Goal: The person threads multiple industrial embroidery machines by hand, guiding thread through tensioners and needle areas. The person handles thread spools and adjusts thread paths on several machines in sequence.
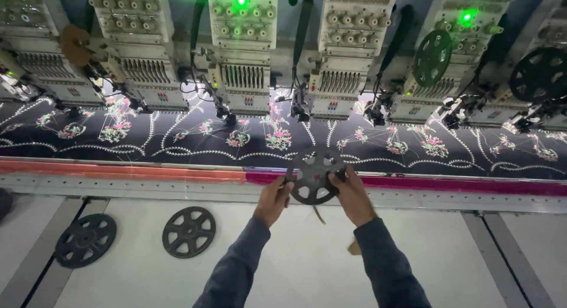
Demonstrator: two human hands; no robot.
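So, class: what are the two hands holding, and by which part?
A dark spoked reel, gripped at its rim: left hand on its left edge, right hand on its right.

Dim bluish light, green lamp glare, edges bowed by wide lens

Small red-and-blue labels [248, 100] sit on the pale embroidery heads [242, 48].

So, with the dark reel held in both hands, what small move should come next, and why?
Probably lift the reel up toward the embroidery head just above it. The left hand and right hand grip its rim on both sides, and a loose strip hangs below. Heads further right already carry mounted reels; this head shows none.
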